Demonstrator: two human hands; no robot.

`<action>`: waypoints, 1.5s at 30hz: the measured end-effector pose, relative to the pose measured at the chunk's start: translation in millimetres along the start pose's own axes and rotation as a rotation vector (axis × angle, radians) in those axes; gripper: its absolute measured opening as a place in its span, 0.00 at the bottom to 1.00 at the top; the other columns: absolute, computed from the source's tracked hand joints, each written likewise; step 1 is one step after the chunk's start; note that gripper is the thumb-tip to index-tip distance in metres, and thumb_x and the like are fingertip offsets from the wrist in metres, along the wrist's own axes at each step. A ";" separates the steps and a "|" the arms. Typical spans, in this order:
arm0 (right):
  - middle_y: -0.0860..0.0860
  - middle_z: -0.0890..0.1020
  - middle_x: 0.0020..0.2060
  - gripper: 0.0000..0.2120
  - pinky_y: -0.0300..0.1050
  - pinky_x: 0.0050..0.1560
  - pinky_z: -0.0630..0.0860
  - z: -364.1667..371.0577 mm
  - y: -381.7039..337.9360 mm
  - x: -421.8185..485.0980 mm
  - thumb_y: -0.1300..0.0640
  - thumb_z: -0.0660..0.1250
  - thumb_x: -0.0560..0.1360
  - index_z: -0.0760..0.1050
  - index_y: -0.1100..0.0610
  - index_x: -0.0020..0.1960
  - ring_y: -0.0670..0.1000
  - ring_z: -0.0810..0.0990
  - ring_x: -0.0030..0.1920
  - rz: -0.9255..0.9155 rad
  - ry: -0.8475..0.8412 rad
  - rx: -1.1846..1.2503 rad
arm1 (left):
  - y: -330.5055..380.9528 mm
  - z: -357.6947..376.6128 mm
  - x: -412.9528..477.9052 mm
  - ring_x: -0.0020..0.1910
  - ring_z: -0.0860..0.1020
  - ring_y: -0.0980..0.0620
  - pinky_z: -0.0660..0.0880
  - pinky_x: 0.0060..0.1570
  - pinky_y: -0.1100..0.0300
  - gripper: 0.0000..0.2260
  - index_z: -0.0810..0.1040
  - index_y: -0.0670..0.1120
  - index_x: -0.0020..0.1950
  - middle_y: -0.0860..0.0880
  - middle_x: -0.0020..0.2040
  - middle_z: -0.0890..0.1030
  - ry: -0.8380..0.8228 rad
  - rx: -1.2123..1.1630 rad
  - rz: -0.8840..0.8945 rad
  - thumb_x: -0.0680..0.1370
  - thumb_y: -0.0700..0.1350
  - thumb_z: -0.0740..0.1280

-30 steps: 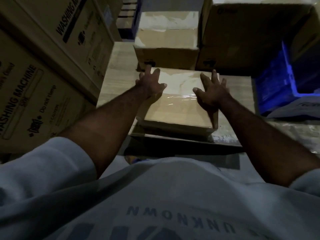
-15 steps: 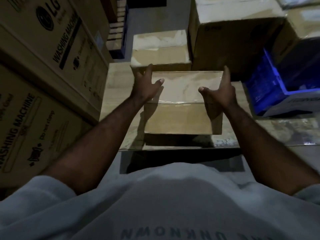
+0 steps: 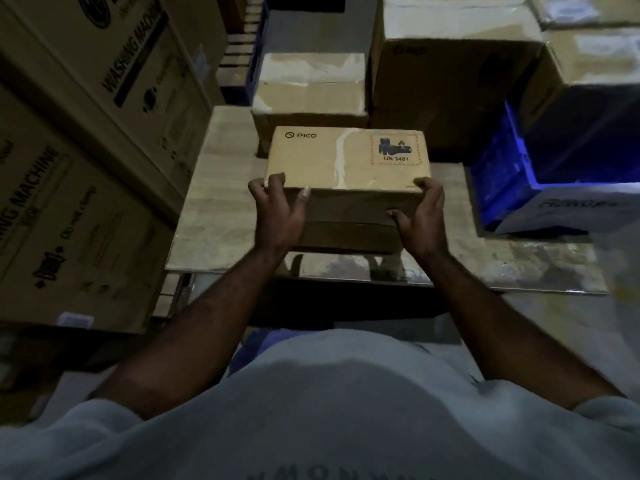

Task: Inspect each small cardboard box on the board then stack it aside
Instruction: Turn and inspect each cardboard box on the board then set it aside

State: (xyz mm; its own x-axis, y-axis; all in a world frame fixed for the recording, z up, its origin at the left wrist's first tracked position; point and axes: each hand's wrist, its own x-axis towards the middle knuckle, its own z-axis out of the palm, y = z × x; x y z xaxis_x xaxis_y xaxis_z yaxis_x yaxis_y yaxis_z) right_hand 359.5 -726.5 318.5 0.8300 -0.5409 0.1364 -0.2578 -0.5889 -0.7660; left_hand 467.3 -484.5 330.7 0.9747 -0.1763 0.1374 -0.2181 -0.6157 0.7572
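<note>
Brown cardboard box [image 3: 346,161], in the head view, is held over the board [image 3: 214,209], long axis running left to right. Its near-left corner is gripped by the left hand [image 3: 277,216], its near-right corner by the right hand [image 3: 420,220], both equally near.

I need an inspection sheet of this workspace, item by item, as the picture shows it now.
Surface: pale wooden board.
Job's things: PICO box with UN 3481 label, held over the board; taped small box behind it.
Clutter: blue crate at the right.
Hands: left hand and right hand grip the PICO box's near corners, fingers curled.
Cables: nothing seen.
Surroundings: washing machine cartons at the left; large carton behind.
</note>
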 end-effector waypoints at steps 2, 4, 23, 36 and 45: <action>0.59 0.64 0.74 0.34 0.51 0.72 0.74 1.6 8.2 -11.1 0.62 0.77 0.75 0.62 0.59 0.74 0.57 0.69 0.74 -0.037 -0.018 -0.028 | -5.6 -0.7 -12.8 0.66 0.72 0.40 0.78 0.64 0.47 0.26 0.65 0.41 0.71 0.39 0.71 0.60 -0.040 0.089 0.015 0.82 0.57 0.66; 0.59 0.61 0.77 0.34 0.54 0.72 0.75 1.6 12.1 -16.6 0.62 0.76 0.76 0.61 0.57 0.76 0.57 0.67 0.75 -0.052 -0.042 -0.040 | -10.6 -2.4 -21.2 0.68 0.71 0.38 0.76 0.65 0.42 0.29 0.63 0.43 0.72 0.37 0.73 0.60 -0.064 0.233 0.053 0.82 0.63 0.61; 0.62 0.71 0.77 0.32 0.61 0.74 0.66 -5.0 -14.2 -14.3 0.38 0.55 0.84 0.67 0.58 0.79 0.62 0.67 0.77 -0.405 -0.058 -0.663 | -1.2 -18.4 -2.5 0.82 0.55 0.39 0.55 0.80 0.44 0.46 0.58 0.41 0.83 0.37 0.82 0.58 -0.299 0.735 0.322 0.78 0.74 0.47; 0.60 0.73 0.73 0.31 0.62 0.76 0.65 -15.3 -28.4 7.0 0.38 0.47 0.85 0.70 0.58 0.76 0.61 0.69 0.75 -0.382 -0.193 -0.662 | 11.5 -15.5 6.5 0.83 0.52 0.38 0.51 0.81 0.42 0.42 0.55 0.43 0.84 0.37 0.83 0.54 -0.323 0.732 0.267 0.79 0.71 0.41; 0.58 0.52 0.84 0.35 0.64 0.80 0.52 -10.4 -45.7 96.0 0.34 0.47 0.84 0.53 0.51 0.85 0.60 0.49 0.84 -0.163 -0.400 -0.666 | 28.5 -13.2 101.0 0.82 0.55 0.36 0.58 0.76 0.34 0.35 0.52 0.54 0.84 0.42 0.84 0.51 -0.409 0.642 0.090 0.81 0.71 0.47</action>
State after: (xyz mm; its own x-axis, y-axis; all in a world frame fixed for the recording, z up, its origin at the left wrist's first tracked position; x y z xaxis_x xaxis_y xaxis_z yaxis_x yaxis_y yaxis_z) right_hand 445.8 -757.8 373.2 0.9650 -0.2343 -0.1179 -0.2543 -0.9459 -0.2016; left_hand 560.2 -509.7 374.6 0.8837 -0.4396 -0.1609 -0.4028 -0.8891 0.2172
